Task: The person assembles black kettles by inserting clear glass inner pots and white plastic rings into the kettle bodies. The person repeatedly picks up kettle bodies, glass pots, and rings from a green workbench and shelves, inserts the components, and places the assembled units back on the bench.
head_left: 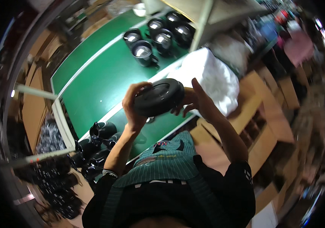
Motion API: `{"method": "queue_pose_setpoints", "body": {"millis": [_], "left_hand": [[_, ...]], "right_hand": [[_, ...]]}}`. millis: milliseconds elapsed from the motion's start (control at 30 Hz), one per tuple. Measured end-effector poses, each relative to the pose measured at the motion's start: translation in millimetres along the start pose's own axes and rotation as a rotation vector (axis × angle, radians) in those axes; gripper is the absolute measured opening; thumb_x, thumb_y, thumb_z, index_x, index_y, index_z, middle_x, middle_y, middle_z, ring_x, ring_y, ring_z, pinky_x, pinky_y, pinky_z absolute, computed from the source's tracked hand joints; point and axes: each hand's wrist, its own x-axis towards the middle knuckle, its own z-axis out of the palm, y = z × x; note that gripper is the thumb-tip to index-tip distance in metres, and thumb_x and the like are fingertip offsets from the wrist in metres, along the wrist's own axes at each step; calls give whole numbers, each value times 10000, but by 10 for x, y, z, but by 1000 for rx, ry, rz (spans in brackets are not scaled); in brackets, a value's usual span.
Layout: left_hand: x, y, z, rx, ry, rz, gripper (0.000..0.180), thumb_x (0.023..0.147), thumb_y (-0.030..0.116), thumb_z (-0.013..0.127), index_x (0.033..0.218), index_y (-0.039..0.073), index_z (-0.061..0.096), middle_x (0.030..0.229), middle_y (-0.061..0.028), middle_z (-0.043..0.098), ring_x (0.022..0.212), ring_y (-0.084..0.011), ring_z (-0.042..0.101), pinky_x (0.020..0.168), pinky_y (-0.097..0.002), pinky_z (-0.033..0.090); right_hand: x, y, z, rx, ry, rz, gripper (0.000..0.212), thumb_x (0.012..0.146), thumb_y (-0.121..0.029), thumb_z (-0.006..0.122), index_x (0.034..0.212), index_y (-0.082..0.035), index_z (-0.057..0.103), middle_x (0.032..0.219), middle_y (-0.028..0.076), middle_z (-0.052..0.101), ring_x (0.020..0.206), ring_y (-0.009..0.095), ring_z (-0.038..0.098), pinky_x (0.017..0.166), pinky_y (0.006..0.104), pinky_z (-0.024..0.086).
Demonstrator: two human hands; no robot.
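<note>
A black, thick, round part (158,98) with a ring-shaped recess on its face is held up over the green table (94,87). My left hand (132,104) grips it by its left edge, fingers over the rim and thumb side toward me. Close to its right edge is my right hand (200,102), thumb raised and fingers spread. Whether those fingertips touch the rim I cannot tell. The underside of the part is hidden. Several black kettle bodies (142,52) with shiny metal insides stand at the table's far end.
More black kettle-like pieces (103,130) sit at the near left corner. A white plastic bag (213,81) lies to the right of the table, above open cardboard boxes (272,133). A pale metal frame (63,123) borders the left side, with black parts (58,182) heaped below.
</note>
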Motion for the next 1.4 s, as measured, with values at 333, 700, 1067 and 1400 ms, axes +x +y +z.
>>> {"method": "queue_pose_setpoints", "body": {"millis": [333,700,1067,1400], "left_hand": [[-1260,55,462,-738,-453,-389,513,983,114,624,1462,19,467,1262,-136,644,1160,-245,654,986,-354,544],[-3592,1199,1258,-538,-1195,-1,434,889,33,759,1311,42,655,993,-104,734,830,-197,681,785,-298,546],[-5869,2766,3669,-504,-1491,895,547,771,174,827,1279,113,632,1277,-149,604,1237,-358,527,1034,-496,405],[-6074,2411,5343,74,-1157,1379,431,869,173,735,1291,166,647,1437,-75,491,1501,-360,285,1228,-625,234]], "right_hand": [[-1704,1532,995,418,652,-205,492,1023,-352,652,1328,27,577,1111,128,711,901,197,724,751,345,649],[-4344,3098,1358,812,1607,-414,464,950,-306,765,1258,17,636,1068,86,721,858,162,696,743,314,583],[-7259,4746,1625,800,2278,-133,345,905,-276,807,1115,-11,735,996,41,758,894,111,678,753,309,538],[-8248,4355,10,373,2172,-16,438,810,-211,829,1101,89,698,954,159,756,866,205,723,771,381,583]]}}
